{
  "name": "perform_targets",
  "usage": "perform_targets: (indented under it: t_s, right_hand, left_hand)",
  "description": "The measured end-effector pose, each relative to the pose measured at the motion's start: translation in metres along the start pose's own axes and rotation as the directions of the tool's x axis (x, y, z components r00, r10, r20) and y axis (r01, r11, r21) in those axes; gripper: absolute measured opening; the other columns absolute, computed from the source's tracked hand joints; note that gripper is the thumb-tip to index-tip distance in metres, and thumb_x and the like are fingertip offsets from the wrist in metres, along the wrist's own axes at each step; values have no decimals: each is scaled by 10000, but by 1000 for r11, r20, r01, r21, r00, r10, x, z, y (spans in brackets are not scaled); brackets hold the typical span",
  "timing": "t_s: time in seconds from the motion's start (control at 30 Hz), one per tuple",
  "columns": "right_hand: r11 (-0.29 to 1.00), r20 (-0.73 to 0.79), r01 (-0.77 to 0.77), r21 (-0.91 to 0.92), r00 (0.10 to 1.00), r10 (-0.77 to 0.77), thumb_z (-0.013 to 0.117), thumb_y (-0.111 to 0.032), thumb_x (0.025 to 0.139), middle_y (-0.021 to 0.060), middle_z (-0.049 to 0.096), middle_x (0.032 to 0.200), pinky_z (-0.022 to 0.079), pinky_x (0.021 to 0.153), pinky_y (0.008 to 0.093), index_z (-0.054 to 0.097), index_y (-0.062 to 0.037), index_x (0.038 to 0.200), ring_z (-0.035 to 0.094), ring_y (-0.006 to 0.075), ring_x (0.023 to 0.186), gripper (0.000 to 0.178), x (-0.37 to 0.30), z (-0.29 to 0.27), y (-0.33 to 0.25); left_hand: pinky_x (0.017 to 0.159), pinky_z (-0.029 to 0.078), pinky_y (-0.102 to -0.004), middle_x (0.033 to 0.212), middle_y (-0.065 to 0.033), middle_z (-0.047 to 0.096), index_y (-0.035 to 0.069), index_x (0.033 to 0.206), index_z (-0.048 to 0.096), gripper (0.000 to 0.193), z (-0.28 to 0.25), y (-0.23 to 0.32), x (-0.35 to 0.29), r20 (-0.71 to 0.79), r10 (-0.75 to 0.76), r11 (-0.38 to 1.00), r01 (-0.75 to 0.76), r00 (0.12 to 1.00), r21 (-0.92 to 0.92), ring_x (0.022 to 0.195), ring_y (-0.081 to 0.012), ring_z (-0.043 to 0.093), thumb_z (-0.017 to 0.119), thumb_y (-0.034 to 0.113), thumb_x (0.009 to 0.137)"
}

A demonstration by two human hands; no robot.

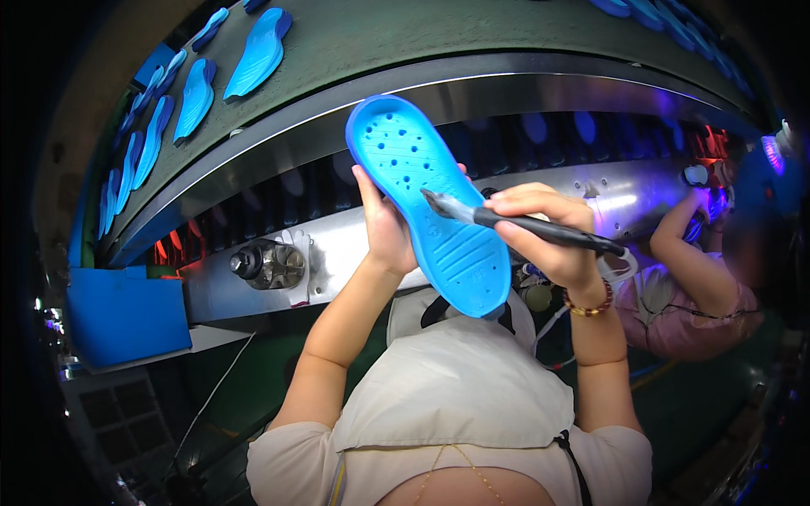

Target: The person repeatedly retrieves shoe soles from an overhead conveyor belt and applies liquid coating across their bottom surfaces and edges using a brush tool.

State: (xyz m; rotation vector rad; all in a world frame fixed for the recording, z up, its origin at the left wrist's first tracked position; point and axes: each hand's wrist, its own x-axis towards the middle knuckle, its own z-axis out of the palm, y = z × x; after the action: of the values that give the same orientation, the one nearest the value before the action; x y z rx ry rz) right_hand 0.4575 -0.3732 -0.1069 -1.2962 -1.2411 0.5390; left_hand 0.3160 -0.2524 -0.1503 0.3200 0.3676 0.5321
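A bright blue shoe sole [460, 253] is held tilted in front of me, its inner face with small holes and ribs turned up. My left hand [390, 232] grips it, thumb along the left edge; some fingertips show at its right edge. In my right hand [553, 228] is a brush [485, 217] with a black handle and pale bristles darkened at the tip. The bristle tip is at the middle of the sole, just below the holes. A pale tube or cord shows at the handle's rear end, beside my wrist.
Ahead runs a green belt [363, 42] carrying several blue soles [260, 55], bordered by a metal rail [321, 122]. A dark-capped bottle [274, 263] stands on the steel ledge [337, 261] at left, near a blue box [126, 312]. Another person [688, 291] works at right under violet light.
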Motion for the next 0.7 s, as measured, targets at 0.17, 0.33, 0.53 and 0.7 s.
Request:
perform_targets:
  t_s: [0.17,0.33,0.53,0.7]
  right_hand:
    - [987,396,73,142,910,-124,686,-28,654,90,651,779,487,708,293,643,-31,779,632,206,759,133,-9,5,-14]
    - [987,112,-111,114,989,98,679,7,664,110,653,830,494,729,296,645,-11,816,628,222,827,157,-12,-7,5]
    - [889,327,-158,430,945,10,679,32,671,137,642,888,477,791,310,643,11,856,614,231,865,190,-23,-20,15]
    - [976,373,-78,202,928,-3,698,31,652,146,646,889,469,816,335,645,12,848,596,247,917,204,-24,-8,10]
  left_hand:
    - [941,363,-489,1182,-229,475,45,1291,333,880,-2,13,1,55,67,998,-67,996,1,1080,-377,469,146,731,773]
    - [943,361,-487,1207,-239,450,48,1303,317,853,13,22,1,-26,186,979,-184,982,84,1087,-386,460,174,713,788]
    - [940,364,-494,1222,-243,437,57,1308,310,838,17,39,5,2,217,968,-216,976,130,1094,-394,452,208,707,789]
    - [945,362,-494,1229,-248,431,48,1308,308,833,18,44,12,34,248,958,-250,968,140,1120,-384,434,263,697,789]
